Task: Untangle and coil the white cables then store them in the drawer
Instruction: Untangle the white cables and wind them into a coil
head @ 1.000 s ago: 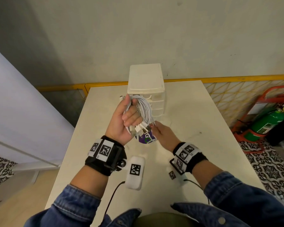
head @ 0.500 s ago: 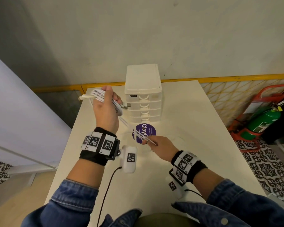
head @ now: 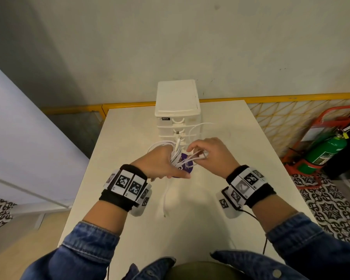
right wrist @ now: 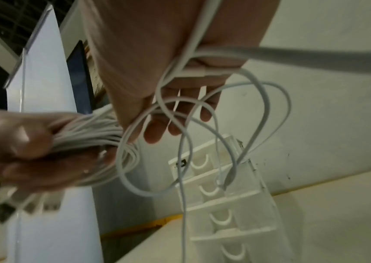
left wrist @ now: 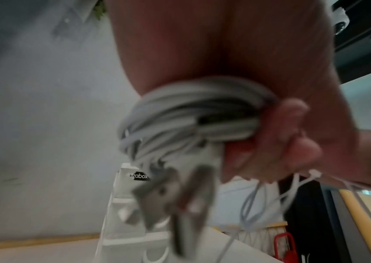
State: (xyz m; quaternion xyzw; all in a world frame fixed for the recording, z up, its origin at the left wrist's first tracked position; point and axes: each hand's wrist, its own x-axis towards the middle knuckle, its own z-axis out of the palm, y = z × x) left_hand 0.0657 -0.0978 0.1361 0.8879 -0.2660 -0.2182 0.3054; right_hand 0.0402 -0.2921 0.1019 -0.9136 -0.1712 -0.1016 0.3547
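Note:
My left hand (head: 166, 158) grips a coiled bundle of white cables (head: 175, 153) above the table, just in front of the white drawer unit (head: 177, 102). In the left wrist view the coil (left wrist: 191, 113) wraps round my fingers (left wrist: 292, 142) and blurred plugs (left wrist: 180, 195) hang below it. My right hand (head: 200, 150), close to the right of the coil, pinches loose white strands (head: 194, 156) that run into it. Open loops (right wrist: 202, 124) droop from this hand in the right wrist view. One cable end (head: 165, 209) dangles down to the table. All drawers (right wrist: 225, 195) look shut.
A purple round sticker (head: 187, 167) lies on the white table (head: 240, 158) under my hands. A yellow rail (head: 291, 97) runs behind the table. A green fire extinguisher (head: 323, 152) in a red stand sits on the floor at the right. A pale panel (head: 18, 128) stands at the left.
My left hand has swung back from the left of the drawer unit to the table's middle with the coil. My right hand has risen and met it, taking hold of loose strands.

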